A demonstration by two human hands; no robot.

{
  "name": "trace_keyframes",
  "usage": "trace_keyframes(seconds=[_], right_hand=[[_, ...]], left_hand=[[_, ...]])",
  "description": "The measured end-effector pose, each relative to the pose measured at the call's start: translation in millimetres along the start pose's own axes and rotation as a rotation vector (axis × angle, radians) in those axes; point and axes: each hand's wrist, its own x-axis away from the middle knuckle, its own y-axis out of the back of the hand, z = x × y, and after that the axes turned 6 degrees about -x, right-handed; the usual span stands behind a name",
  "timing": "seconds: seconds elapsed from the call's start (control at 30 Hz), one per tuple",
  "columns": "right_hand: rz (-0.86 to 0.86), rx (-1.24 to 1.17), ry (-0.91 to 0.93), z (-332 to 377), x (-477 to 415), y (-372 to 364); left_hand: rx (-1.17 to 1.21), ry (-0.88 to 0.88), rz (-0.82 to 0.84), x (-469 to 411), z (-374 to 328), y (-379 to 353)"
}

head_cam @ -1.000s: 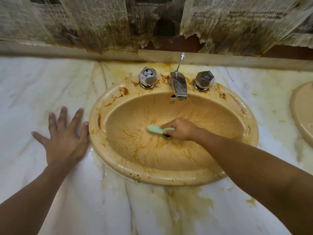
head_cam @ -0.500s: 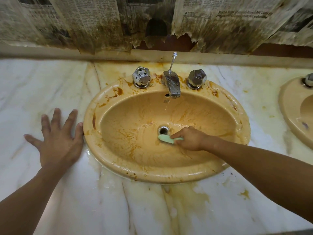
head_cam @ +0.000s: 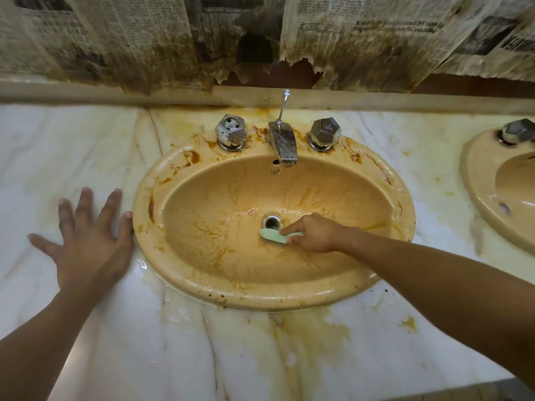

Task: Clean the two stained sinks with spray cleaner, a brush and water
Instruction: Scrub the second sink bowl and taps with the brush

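- A white marble tabletop (head_cam: 86,134) with grey veins fills most of the view. It is streaked with yellow-brown stains and wet patches around the basin.
- Stained, torn newspaper (head_cam: 144,41) covers the wall behind it, darkest and most ragged above the tap.
- An oval, tan sink (head_cam: 260,299) is set into the middle of the tabletop. Rust-brown streaks run across its rim and down its bowl, and the surface near the bottom shines wet.
- A second sink (head_cam: 477,198) of the same colour is cut off by the right edge, well apart from the first.
- The left hand (head_cam: 89,244) lies palm down on the tabletop just left of the sink. It is released, with fingers straight and spread wide, holding nothing. Its thumb tip meets the outer rim.
- The right hand (head_cam: 315,235) reaches into the bowl with its fingers curled around the brush handle. The index finger is stretched forward along the top of the brush.
- A chrome tap (head_cam: 285,143) sits at the back rim with a thin lift rod behind it. It stands between two faceted chrome knobs, the left knob (head_cam: 230,131) and the right knob (head_cam: 324,133). All three are spotted with grime.
- The brush (head_cam: 272,237) is small and pale green. Its head presses on the bowl's floor, just on the near side of the drain.
- The metal drain (head_cam: 272,219) sits at the lowest point of the bowl.
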Motion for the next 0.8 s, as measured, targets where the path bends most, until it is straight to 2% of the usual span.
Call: trace_keyframes(seconds=[0.13,0.27,0.33,0.47,0.57,0.63,0.7,0.8], right_hand=[[0.043,0.274,-0.019,-35,17,40],[-0.285,0.733,0.019,-30,7,77],[-0.357,0.840,0.081,-18,-1,82],[-0.236,0.787,0.100,-26,-5,58],[-0.023,0.467,0.050,-40,2,48],[0.076,0.397,0.050,-39,5,49],[-0.008,0.535,0.057,-33,4,52],[-0.307,0.790,0.065,-15,-2,60]], left_hand=[[-0.005,0.005,0.004,0,0,0],[-0.015,-0.003,0.009,0,0,1],[-0.012,-0.003,0.005,0,0,1],[0.000,0.001,0.004,-1,2,-1],[-0.006,0.000,0.004,-2,2,-2],[-0.007,0.002,-0.003,-1,2,-2],[-0.004,0.005,-0.008,-1,1,-3],[0.001,0.016,-0.009,-1,2,-3]])
